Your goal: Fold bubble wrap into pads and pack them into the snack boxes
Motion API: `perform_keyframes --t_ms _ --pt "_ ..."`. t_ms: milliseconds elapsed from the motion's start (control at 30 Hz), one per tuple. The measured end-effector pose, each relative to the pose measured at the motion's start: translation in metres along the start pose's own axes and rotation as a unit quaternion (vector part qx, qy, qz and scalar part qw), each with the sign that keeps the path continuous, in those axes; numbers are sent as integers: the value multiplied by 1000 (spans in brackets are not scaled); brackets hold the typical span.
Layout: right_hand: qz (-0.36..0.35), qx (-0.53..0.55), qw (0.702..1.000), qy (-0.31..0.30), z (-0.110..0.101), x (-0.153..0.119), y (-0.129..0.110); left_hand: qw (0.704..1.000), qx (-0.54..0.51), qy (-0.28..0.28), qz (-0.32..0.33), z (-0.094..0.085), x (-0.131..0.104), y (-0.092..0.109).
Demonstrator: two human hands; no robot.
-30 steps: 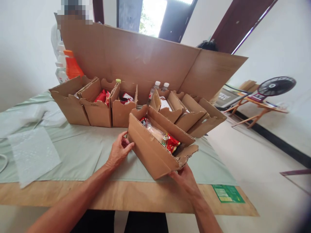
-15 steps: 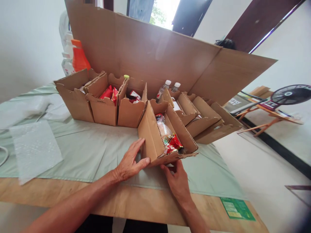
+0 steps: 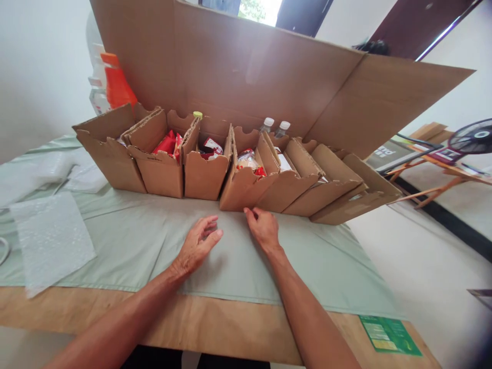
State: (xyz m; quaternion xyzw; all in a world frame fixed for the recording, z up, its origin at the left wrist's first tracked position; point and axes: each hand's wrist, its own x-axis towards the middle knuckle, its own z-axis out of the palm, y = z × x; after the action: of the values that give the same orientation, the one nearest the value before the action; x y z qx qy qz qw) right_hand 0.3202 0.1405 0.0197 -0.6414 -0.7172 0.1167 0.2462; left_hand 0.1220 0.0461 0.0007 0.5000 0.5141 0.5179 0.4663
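Note:
A cardboard box [image 3: 244, 188] with snack packets [image 3: 249, 161] inside stands in a row of similar open-topped boxes. At its lower front edge is my right hand [image 3: 263, 225], fingers curled in and tips against the cardboard. My left hand [image 3: 198, 243] hovers over the cloth in front of the row, fingers apart and holding nothing. To the left of that box are three more, one with red packets [image 3: 167, 144] and one with a dark red and white packet [image 3: 212, 147]. Several boxes lean over on the right, a white item [image 3: 283, 162] showing in the nearest.
A tall cardboard panel [image 3: 246, 66] rises behind the row. Orange [image 3: 118, 84] and clear bottles [image 3: 283, 128] stand by it. Bubble wrap [image 3: 52, 236] lies on the green cloth [image 3: 161, 246] at left, a green leaflet [image 3: 388, 334] at the front right. A fan [image 3: 478, 136] sits off to the right.
The box with the snack packets has gone back and down into line with the row. My left hand has come off its side; my right hand has followed it forward.

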Motion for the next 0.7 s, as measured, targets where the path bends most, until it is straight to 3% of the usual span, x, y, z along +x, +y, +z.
perform_keyframes --t_ms 167,433,600,700 --pt "-116 42 992 1 20 -10 -5 1000 0 21 -10 1 1 -2" --pt "-168 49 984 -38 33 -8 9 999 -11 22 -39 2 1 3" --pt "-199 62 977 -53 27 -13 1 996 -39 8 -74 -2 3 12" --pt "-189 94 977 -20 8 -11 -29 995 -55 10 -88 -3 4 14"
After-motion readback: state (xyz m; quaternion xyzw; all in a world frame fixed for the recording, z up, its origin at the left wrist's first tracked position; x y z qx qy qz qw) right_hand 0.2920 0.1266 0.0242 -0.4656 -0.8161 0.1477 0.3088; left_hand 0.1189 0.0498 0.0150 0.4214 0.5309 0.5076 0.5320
